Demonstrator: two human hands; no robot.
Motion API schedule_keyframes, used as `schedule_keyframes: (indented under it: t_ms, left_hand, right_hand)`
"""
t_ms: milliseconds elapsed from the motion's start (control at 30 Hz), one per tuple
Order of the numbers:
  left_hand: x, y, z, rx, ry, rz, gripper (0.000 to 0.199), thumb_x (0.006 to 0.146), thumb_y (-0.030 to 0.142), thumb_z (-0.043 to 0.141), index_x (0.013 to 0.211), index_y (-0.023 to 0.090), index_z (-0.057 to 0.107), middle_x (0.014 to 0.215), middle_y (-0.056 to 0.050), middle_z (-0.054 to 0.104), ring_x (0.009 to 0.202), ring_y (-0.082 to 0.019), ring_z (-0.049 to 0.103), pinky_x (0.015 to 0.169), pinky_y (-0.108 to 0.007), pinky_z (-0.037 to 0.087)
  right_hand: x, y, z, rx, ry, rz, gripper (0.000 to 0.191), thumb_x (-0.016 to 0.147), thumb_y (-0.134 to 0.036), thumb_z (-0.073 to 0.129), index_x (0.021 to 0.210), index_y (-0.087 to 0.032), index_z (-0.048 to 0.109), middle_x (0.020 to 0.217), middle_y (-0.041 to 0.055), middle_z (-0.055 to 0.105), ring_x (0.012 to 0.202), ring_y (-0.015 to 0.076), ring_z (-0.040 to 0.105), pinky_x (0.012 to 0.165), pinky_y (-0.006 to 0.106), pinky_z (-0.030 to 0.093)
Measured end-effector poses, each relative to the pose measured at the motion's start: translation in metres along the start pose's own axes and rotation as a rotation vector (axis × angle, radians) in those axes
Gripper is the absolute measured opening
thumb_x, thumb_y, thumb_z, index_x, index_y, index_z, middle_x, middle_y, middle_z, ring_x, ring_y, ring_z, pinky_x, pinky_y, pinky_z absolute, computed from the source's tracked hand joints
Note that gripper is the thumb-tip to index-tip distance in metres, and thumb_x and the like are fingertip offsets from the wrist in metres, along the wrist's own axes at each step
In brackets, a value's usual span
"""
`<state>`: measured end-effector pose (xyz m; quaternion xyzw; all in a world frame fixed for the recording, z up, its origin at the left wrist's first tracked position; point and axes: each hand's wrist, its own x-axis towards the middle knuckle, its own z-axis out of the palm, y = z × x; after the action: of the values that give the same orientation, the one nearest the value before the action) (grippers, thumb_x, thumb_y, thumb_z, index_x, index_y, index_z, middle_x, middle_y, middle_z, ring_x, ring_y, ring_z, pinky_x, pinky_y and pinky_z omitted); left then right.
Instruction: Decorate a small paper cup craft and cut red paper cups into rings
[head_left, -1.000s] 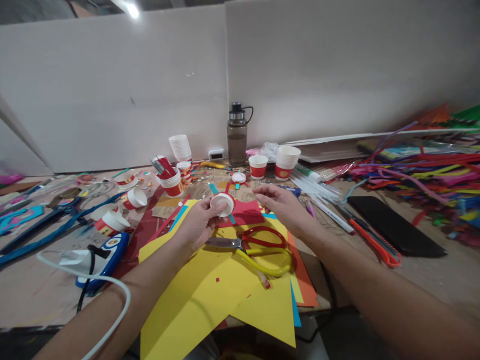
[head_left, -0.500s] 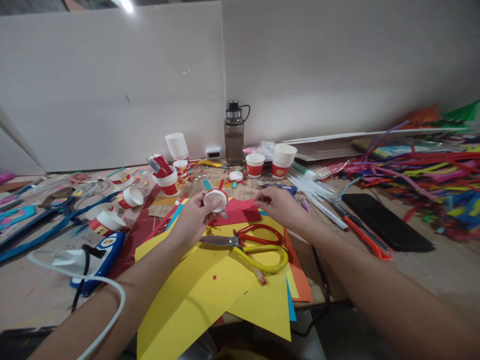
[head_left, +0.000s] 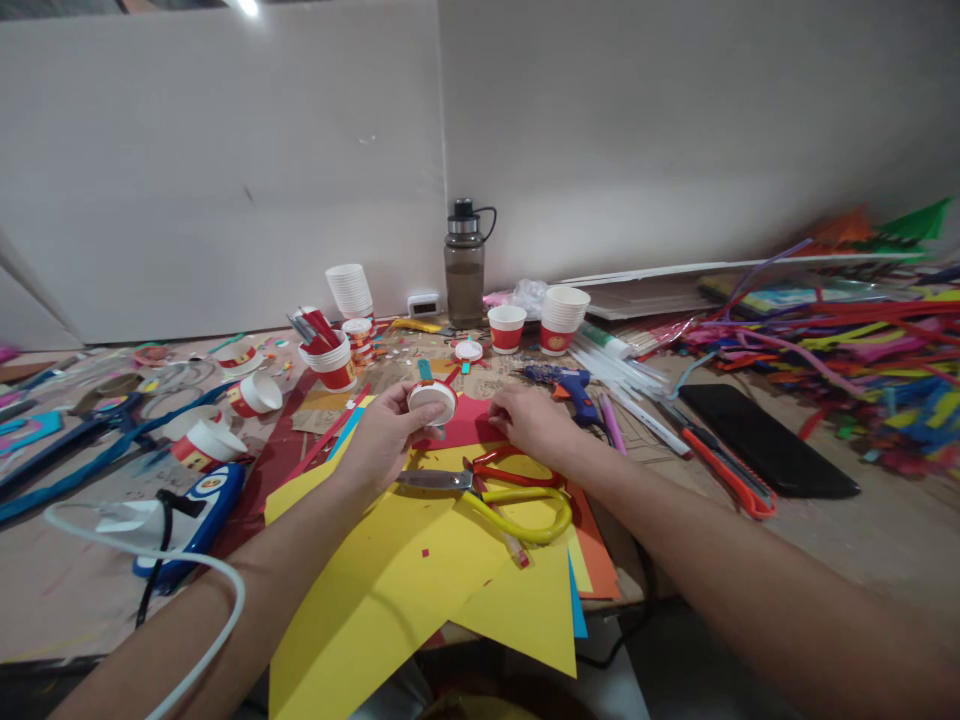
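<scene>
My left hand (head_left: 381, 432) grips the cut-off bottom of a paper cup (head_left: 430, 402), its round white face toward me. Red and teal paper strips stick up from its edge. My right hand (head_left: 529, 420) is closed just to the right, low over a sheet of red paper (head_left: 466, 424). Its fingertips are curled together, and whatever they may pinch is too small to tell. Scissors (head_left: 517, 492) with one red and one yellow handle lie just below both hands on yellow paper (head_left: 375, 570).
Farther back are a water bottle (head_left: 465, 275), a stack of paper cups (head_left: 564, 320) and a similar cup disc (head_left: 469, 351). At right lie a blue glue gun (head_left: 574, 388), a box cutter (head_left: 731, 478), a black phone (head_left: 765, 440) and many pipe cleaners (head_left: 847, 370). A white cable (head_left: 232, 620) crosses my left forearm.
My right hand has moved left, nearer the cup bottom, uncovering the glue gun. My left hand keeps its hold on the cup bottom. The view has shifted slightly.
</scene>
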<state>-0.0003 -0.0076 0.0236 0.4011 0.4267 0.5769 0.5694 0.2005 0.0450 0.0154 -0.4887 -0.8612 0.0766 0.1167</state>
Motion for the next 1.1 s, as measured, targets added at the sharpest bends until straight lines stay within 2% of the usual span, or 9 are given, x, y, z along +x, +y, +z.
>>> schedule_keyframes:
  t_ms: [133, 267, 333, 433, 600, 700, 900, 1000, 1100]
  left_hand:
    - [0.002, -0.003, -0.001, 0.016, -0.023, 0.035, 0.032, 0.065, 0.022, 0.075, 0.092, 0.015, 0.059, 0.086, -0.001, 0.064, 0.071, -0.009, 0.06, 0.059, -0.02, 0.053]
    - [0.002, -0.005, -0.003, 0.208, -0.028, 0.137, 0.028, 0.072, 0.023, 0.068, 0.098, 0.016, 0.058, 0.09, -0.003, 0.066, 0.073, -0.012, 0.064, 0.068, -0.026, 0.054]
    - [0.002, -0.006, -0.004, 0.328, -0.019, 0.237, 0.028, 0.075, 0.024, 0.065, 0.101, 0.017, 0.057, 0.093, -0.004, 0.067, 0.074, -0.013, 0.065, 0.07, -0.028, 0.053]
    - [-0.001, -0.005, -0.006, 0.464, 0.011, 0.48, 0.023, 0.076, 0.02, 0.063, 0.099, 0.019, 0.057, 0.096, -0.005, 0.067, 0.082, -0.016, 0.066, 0.074, -0.03, 0.054]
    - [-0.005, 0.002, -0.009, 0.646, 0.009, 0.896, 0.015, 0.076, 0.01, 0.062, 0.088, 0.018, 0.059, 0.098, -0.006, 0.068, 0.097, -0.018, 0.064, 0.087, -0.037, 0.051]
    - [-0.008, 0.006, -0.01, 0.723, -0.012, 1.042, 0.018, 0.075, 0.008, 0.063, 0.087, 0.02, 0.06, 0.097, -0.006, 0.069, 0.099, -0.018, 0.064, 0.088, -0.038, 0.051]
    - [-0.012, 0.006, -0.011, 0.804, -0.061, 1.065, 0.019, 0.074, 0.009, 0.063, 0.086, 0.024, 0.062, 0.098, -0.005, 0.069, 0.102, -0.019, 0.062, 0.092, -0.041, 0.049]
    - [-0.012, 0.006, -0.01, 0.821, -0.075, 1.059, 0.018, 0.074, 0.009, 0.062, 0.085, 0.024, 0.062, 0.098, -0.005, 0.069, 0.103, -0.02, 0.062, 0.093, -0.042, 0.048]
    - [-0.012, 0.007, -0.01, 0.817, -0.121, 1.069, 0.024, 0.074, 0.007, 0.06, 0.092, 0.024, 0.06, 0.1, -0.006, 0.069, 0.106, -0.02, 0.061, 0.094, -0.041, 0.047]
  right_hand:
    - [-0.001, 0.002, -0.003, 0.024, 0.024, 0.004, 0.01, 0.081, -0.02, 0.056, 0.083, -0.018, 0.065, 0.092, 0.0074, 0.065, 0.084, 0.017, 0.058, 0.07, 0.025, 0.04]
    - [-0.007, 0.014, -0.02, 0.045, 0.179, 0.019, 0.013, 0.083, -0.027, 0.054, 0.085, -0.018, 0.064, 0.089, 0.0057, 0.064, 0.08, 0.0161, 0.057, 0.07, 0.025, 0.04]
    - [-0.011, 0.023, -0.032, -0.001, 0.254, 0.064, 0.017, 0.085, -0.03, 0.052, 0.083, -0.018, 0.064, 0.085, 0.0052, 0.064, 0.079, 0.0169, 0.056, 0.069, 0.026, 0.039]
    - [-0.019, 0.035, -0.048, -0.097, 0.287, 0.184, 0.019, 0.086, -0.032, 0.051, 0.08, -0.018, 0.062, 0.084, 0.0058, 0.064, 0.077, 0.018, 0.057, 0.066, 0.028, 0.038]
    - [-0.028, 0.047, -0.052, -0.319, 0.149, 0.401, 0.031, 0.086, -0.044, 0.048, 0.088, -0.016, 0.061, 0.09, 0.0128, 0.066, 0.084, 0.0249, 0.061, 0.066, 0.031, 0.04]
    - [-0.028, 0.049, -0.049, -0.368, 0.009, 0.492, 0.045, 0.085, -0.053, 0.044, 0.097, -0.013, 0.06, 0.093, 0.0175, 0.067, 0.087, 0.0286, 0.063, 0.066, 0.033, 0.041]
    - [-0.025, 0.05, -0.043, -0.261, -0.043, 0.577, 0.046, 0.081, -0.044, 0.053, 0.109, -0.007, 0.053, 0.099, 0.0239, 0.066, 0.09, 0.0334, 0.064, 0.068, 0.036, 0.044]
    - [-0.021, 0.055, -0.042, -0.173, 0.006, 0.625, 0.041, 0.077, -0.036, 0.057, 0.105, -0.007, 0.055, 0.097, 0.0227, 0.067, 0.087, 0.0313, 0.065, 0.064, 0.032, 0.043]
    - [-0.018, 0.063, -0.04, -0.076, 0.035, 0.634, 0.04, 0.074, -0.04, 0.06, 0.097, -0.008, 0.061, 0.091, 0.0201, 0.068, 0.081, 0.0291, 0.066, 0.056, 0.028, 0.041]
